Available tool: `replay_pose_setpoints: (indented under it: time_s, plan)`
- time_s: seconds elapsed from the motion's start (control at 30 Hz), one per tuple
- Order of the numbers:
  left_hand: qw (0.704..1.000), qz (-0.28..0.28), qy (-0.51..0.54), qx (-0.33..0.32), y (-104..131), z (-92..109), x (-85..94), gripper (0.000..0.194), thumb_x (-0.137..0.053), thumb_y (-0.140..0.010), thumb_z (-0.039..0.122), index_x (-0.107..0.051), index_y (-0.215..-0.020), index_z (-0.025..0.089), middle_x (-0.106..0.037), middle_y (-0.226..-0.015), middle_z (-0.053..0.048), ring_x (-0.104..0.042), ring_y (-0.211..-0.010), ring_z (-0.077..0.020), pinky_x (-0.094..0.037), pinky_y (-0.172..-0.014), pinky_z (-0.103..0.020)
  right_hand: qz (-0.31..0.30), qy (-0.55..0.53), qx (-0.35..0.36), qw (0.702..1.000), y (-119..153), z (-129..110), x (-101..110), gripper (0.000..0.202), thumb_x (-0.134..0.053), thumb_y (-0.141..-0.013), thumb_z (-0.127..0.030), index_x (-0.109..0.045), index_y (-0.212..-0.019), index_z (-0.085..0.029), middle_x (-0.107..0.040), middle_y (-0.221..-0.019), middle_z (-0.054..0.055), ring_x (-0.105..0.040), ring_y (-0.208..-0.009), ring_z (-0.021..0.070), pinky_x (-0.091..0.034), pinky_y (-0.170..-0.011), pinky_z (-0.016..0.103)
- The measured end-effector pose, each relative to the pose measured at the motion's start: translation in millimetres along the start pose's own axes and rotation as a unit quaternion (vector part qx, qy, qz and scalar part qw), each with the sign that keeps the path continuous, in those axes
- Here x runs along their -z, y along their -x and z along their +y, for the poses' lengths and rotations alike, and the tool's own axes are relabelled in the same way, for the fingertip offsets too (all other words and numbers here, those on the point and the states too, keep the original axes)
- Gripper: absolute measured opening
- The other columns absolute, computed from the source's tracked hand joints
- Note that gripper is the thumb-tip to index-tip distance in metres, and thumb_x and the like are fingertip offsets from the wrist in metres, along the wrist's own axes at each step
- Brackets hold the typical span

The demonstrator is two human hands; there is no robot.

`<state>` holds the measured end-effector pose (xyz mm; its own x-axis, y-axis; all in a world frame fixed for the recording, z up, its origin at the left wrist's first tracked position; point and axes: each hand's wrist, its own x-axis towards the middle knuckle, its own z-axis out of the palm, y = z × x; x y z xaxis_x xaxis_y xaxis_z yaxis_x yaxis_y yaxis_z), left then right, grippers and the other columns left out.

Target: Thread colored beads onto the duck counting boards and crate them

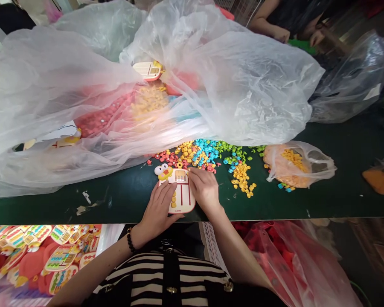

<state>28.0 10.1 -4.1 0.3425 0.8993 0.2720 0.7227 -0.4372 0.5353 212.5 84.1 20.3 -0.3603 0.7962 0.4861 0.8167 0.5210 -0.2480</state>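
Toy board (186,200): lying flat at frame centre on the tabletop (121,200), with yellow pieces (173,199) in the leftmost track.
Left hand (161,204): spread over the board's left side, thumb along the lower edge, steadying the board.
Right hand (206,190): fingers bent and drawn together at the board's upper right edge; cannot tell whether pinching a small piece.
Loose pieces (208,153): heaped just above the board in red, yellow, blue and green, straggling rightward; could be scattered by a knock from the right hand, or picked in the wrong colour.
Near edge: close below the board; likely slip there from a hard push under a slack left hand.
Plastic bags (259,98): sprawling across the upper frame, against the heap; could drag pieces along if tugged.
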Motion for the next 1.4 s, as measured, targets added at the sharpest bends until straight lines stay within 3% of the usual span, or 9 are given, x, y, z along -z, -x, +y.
replay_pose_setpoints:
  time_s: [0.37,0.57,0.73,0.97,1.2,1.3,1.4]
  plan:
    - [1.000,0.007,-0.017,-0.001,-0.4,0.1,-2.5,0.086,-0.064,-0.081,0.048,-0.019,-0.147,0.014,-0.051,-0.135,-0.017,-0.042,-0.133,-0.0314,-0.030,-0.112,-0.051,-0.095,0.039,0.053,0.993,16.8,-15.5,0.1,0.034,-0.045,-0.092,-0.011,-0.062,-0.122,-0.012,-0.059,-0.132,0.017,-0.057,-0.119,0.0253,-0.048,-0.094,0.038]
    - [1.000,0.013,-0.017,0.003,-1.0,1.1,-2.6,0.086,-0.061,-0.082,0.051,-0.018,-0.146,0.015,-0.052,-0.135,-0.016,-0.045,-0.131,-0.0318,-0.032,-0.111,-0.051,-0.070,0.046,-0.019,0.996,32.0,-19.4,-1.1,0.037,-0.045,-0.092,-0.012,-0.061,-0.124,-0.018,-0.062,-0.130,0.012,-0.056,-0.121,0.0256,-0.049,-0.093,0.040]
    - [1.000,0.014,-0.023,0.002,0.0,-0.5,-2.6,0.084,-0.062,-0.081,0.049,-0.021,-0.146,0.014,-0.052,-0.135,-0.017,-0.043,-0.132,-0.0312,-0.032,-0.112,-0.051,-0.079,-0.013,-0.056,0.995,22.7,-18.2,6.4,0.035,-0.043,-0.094,-0.016,-0.064,-0.121,-0.022,-0.060,-0.132,0.009,-0.055,-0.124,0.0241,-0.049,-0.097,0.040]
    - [1.000,0.015,-0.019,0.005,0.5,-0.7,-4.4,0.086,-0.063,-0.080,0.049,-0.020,-0.146,0.014,-0.052,-0.136,-0.017,-0.043,-0.133,-0.0308,-0.033,-0.112,-0.051,-0.090,-0.027,-0.069,0.993,30.5,-29.2,5.2,0.037,-0.044,-0.096,-0.025,-0.057,-0.129,-0.015,-0.062,-0.130,0.013,-0.052,-0.127,0.0259,-0.046,-0.101,0.043]
    - [1.000,0.005,-0.015,0.002,0.4,1.7,-3.6,0.077,-0.056,-0.083,0.028,-0.016,-0.148,0.014,-0.048,-0.139,-0.018,-0.039,-0.135,-0.0290,-0.031,-0.112,-0.051,-0.130,-0.072,-0.048,0.988,35.2,-55.8,2.9,0.043,-0.043,-0.093,-0.022,-0.050,-0.135,-0.020,-0.059,-0.134,0.010,-0.042,-0.135,0.0260,-0.037,-0.108,0.052]
    - [0.999,0.011,-0.032,0.002,0.1,3.1,-1.8,0.080,-0.058,-0.084,0.034,-0.015,-0.148,0.012,-0.040,-0.145,-0.021,-0.036,-0.137,-0.0304,-0.033,-0.111,-0.050,-0.112,-0.143,-0.038,0.983,27.6,-51.8,4.3,0.040,-0.046,-0.090,-0.020,-0.055,-0.130,-0.021,-0.064,-0.127,0.008,-0.052,-0.127,0.0239,-0.041,-0.108,0.045]
    - [0.999,-0.008,-0.041,-0.008,0.1,4.2,1.4,0.083,-0.060,-0.083,0.043,-0.019,-0.148,0.014,-0.042,-0.145,-0.019,-0.038,-0.135,-0.0305,-0.032,-0.110,-0.049,-0.037,-0.183,-0.089,0.978,23.5,-27.3,12.9,0.029,-0.049,-0.089,-0.020,-0.063,-0.114,-0.022,-0.070,-0.110,0.007,-0.064,-0.107,0.0208,-0.052,-0.094,0.037]
